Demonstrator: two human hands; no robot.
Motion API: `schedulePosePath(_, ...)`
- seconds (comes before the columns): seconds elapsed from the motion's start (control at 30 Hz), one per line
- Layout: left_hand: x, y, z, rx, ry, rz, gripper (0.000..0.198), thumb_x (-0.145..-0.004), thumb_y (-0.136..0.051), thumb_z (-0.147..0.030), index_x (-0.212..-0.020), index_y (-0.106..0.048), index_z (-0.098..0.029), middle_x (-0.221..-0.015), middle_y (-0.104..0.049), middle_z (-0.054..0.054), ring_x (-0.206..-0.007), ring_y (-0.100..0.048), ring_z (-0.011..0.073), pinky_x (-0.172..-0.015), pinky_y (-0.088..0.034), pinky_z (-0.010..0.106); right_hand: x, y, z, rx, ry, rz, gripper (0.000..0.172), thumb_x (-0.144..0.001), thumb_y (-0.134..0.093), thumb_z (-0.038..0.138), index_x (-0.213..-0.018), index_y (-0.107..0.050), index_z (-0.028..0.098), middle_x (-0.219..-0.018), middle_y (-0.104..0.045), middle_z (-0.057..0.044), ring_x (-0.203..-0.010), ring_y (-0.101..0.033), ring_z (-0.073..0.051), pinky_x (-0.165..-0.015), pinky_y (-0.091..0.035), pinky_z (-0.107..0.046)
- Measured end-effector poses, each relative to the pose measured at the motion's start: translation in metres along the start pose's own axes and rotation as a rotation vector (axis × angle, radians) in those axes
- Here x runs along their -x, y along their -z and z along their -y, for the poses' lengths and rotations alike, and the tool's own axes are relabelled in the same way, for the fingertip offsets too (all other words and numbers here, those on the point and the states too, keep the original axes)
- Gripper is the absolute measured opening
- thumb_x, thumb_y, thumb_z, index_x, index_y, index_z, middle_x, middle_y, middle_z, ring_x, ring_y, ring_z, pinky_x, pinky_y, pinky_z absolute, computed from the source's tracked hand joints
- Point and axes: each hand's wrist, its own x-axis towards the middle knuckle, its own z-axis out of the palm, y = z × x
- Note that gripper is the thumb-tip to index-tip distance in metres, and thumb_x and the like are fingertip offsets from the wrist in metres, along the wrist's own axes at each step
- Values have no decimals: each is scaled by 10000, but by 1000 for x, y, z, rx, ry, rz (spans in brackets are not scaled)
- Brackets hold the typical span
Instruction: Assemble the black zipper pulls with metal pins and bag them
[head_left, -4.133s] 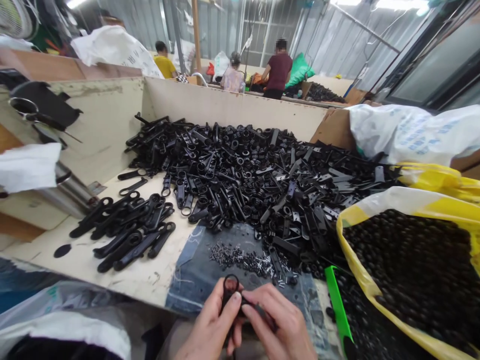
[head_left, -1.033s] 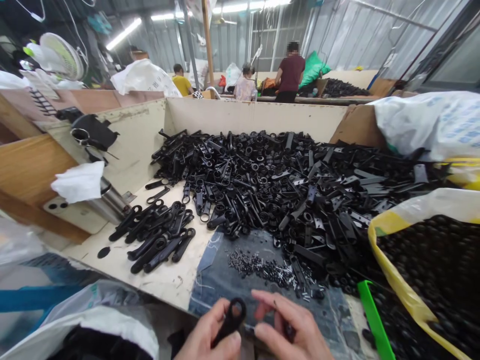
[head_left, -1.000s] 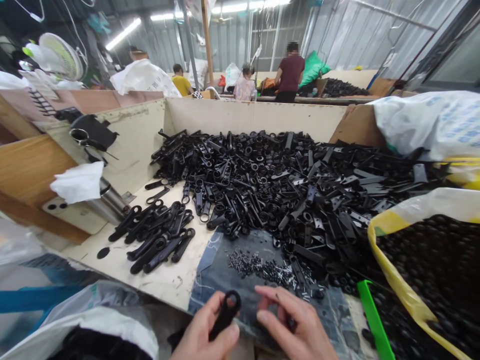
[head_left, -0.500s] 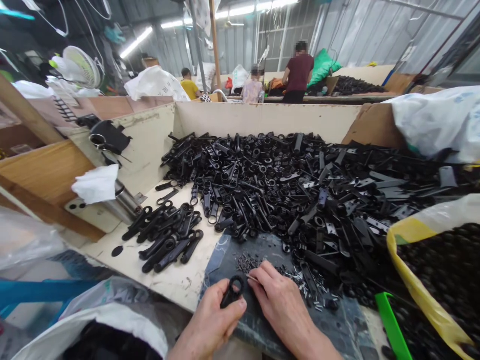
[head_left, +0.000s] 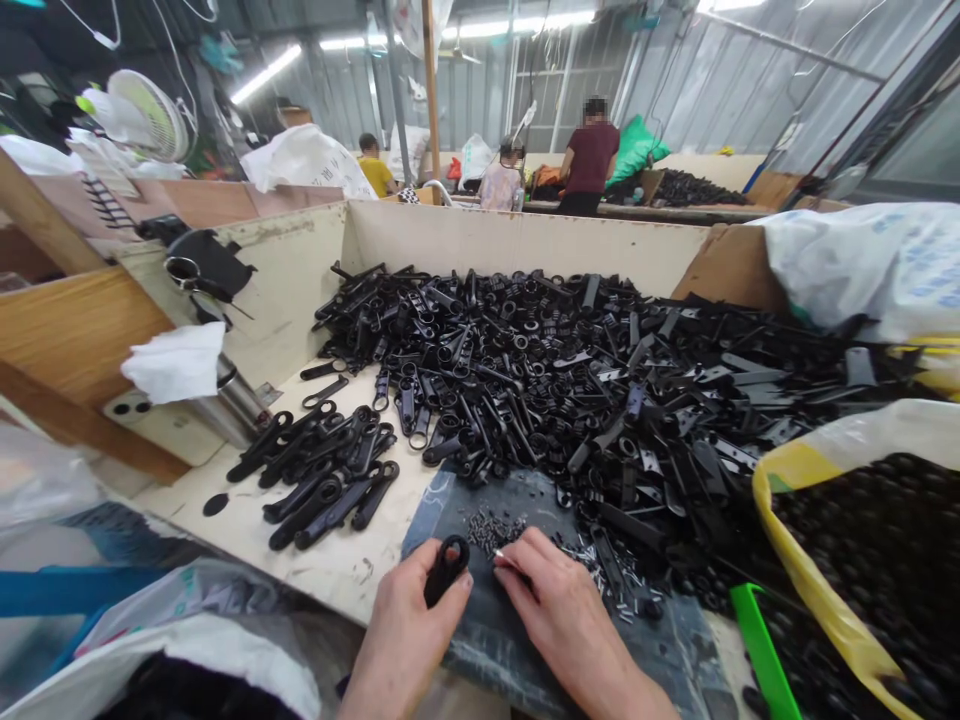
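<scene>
My left hand (head_left: 409,625) is closed around a black plastic handle piece with a ring end (head_left: 447,566), held just above a dark cloth (head_left: 480,640) at the bench's near edge. My right hand (head_left: 559,605) pinches a small metal pin (head_left: 501,558) beside the scatter of small pins (head_left: 499,527) on the cloth. A big heap of black plastic parts (head_left: 570,370) fills the bench behind. A smaller group of assembled black handles (head_left: 319,470) lies to the left.
A yellow-rimmed sack of small dark pieces (head_left: 870,540) stands at right, with a green plastic tool (head_left: 761,650) beside it. A metal flask under a white cloth (head_left: 191,375) lies at left. White sacks (head_left: 855,260) sit at right. Three people (head_left: 589,155) work far behind.
My right hand has reached forward to the pin scatter and pinched a pin. My left hand keeps the handle piece, and the view has tilted slightly.
</scene>
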Motion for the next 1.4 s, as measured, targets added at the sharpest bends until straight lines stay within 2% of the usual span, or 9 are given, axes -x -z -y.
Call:
schedulePosePath(0.17,1,-5,-11,-541,-107,9,214,-957,-490,-221,-857,-679,-209,-780,-771,48,-732,-703,240,-656,-410,296,-2,-8,0,138,42,32,197,-1011,-518,105,-951,-666,222,-924,-679,-26,-689,-725,-173,-613,-504,-242)
schedulePosePath(0.37,-4,-16,-14,-694,-139,60,223,-986,-508,-165,-950,-726,-199,-845,-818,130,-851,-774,347,-688,-412,345,27,6,-8,0,74,-4,432,-1135,-306,342,-937,-673,227,-844,-660,-36,-681,-712,-176,-609,-515,-258)
schedulePosePath(0.5,-10,-23,-20,-770,-157,61,192,-987,-536,-180,-991,-726,-200,-865,-823,147,-869,-782,384,-672,-409,349,45,21,-13,-157,-16,-79,413,-1130,-344,408,-978,-685,233,-858,-669,-33,-724,-700,-161,-651,-531,-239)
schedulePosePath(0.67,-14,-22,-20,-785,-209,81,225,-976,-494,-129,-924,-696,-213,-859,-812,112,-881,-781,358,-671,-402,336,45,32,-14,-222,-84,-133,343,-1111,-423,405,-971,-692,245,-845,-678,-21,-722,-688,-163,-664,-536,-241)
schedulePosePath(0.8,-9,-12,-9,-735,-239,106,227,-1006,-468,-205,-880,-656,-223,-835,-791,72,-845,-760,291,-687,-418,309,34,18,-11,-132,-29,-62,374,-1123,-366,355,-988,-696,241,-896,-689,-35,-753,-715,-176,-669,-535,-257)
schedulePosePath(0.9,-2,-5,2,-586,-210,90,281,-1007,-474,-322,-781,-613,-229,-702,-721,17,-700,-692,220,-632,-412,272,30,4,-11,7,9,-52,412,-1123,-348,341,-909,-686,240,-844,-673,-26,-656,-706,-171,-591,-499,-257)
schedulePosePath(1.0,4,-5,8,-129,-111,15,355,-916,-612,-505,-724,-629,-208,-694,-667,1,-699,-614,192,-615,-416,247,31,-3,-13,31,40,-80,436,-1123,-336,340,-867,-674,240,-823,-664,-23,-634,-700,-170,-576,-482,-256)
schedulePosePath(1.2,11,-16,0,467,216,155,608,-621,-845,-730,-784,-660,-174,-483,-304,-143,-417,-177,28,-427,-156,170,29,11,-1,-414,-99,-171,233,-1014,-599,348,-853,-725,236,-748,-630,8,-640,-623,-148,-586,-464,-223)
schedulePosePath(1.4,13,-28,9,622,146,176,546,-637,-883,-666,-735,-695,-163,-505,-404,-96,-443,-248,34,-423,-158,173,25,17,11,-612,-124,-217,178,-946,-683,341,-842,-780,234,-722,-621,11,-620,-571,-141,-567,-430,-220)
